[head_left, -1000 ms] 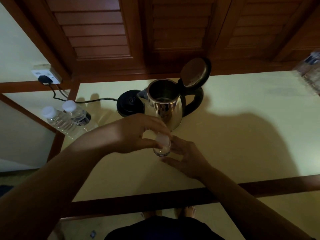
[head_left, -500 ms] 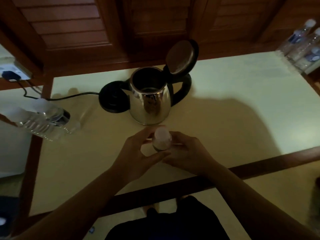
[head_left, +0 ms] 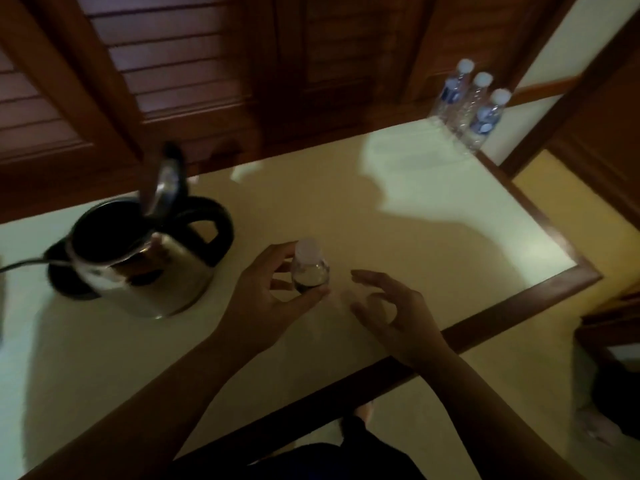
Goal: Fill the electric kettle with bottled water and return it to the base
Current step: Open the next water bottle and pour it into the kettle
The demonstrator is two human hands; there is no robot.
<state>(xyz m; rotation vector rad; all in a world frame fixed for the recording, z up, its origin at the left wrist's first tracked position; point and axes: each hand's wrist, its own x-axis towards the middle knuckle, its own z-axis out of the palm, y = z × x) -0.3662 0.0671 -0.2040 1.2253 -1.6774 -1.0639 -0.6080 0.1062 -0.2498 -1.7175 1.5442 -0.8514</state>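
The room was dim. A pale patch of light lay on the far right of the tabletop (head_left: pixel 433 174), with big dark shadows across the middle. The kettle (head_left: pixel 145 268) looked smeared and blurry. Straight edges bent near the corners.

Dim rm. Cream tabletop (head_left: pixel 398 209) w/ dark wood edging (head_left: pixel 485 310). Louvred wood shutters (head_left: pixel 166 64) at 11–12 o'clock. Pale floor (head_left: pixel 485 410) at 5 o'clock. Bright light patch on top at 2 o'clock.

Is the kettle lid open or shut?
Open: the lid stands raised above the kettle, whose dark interior is exposed.
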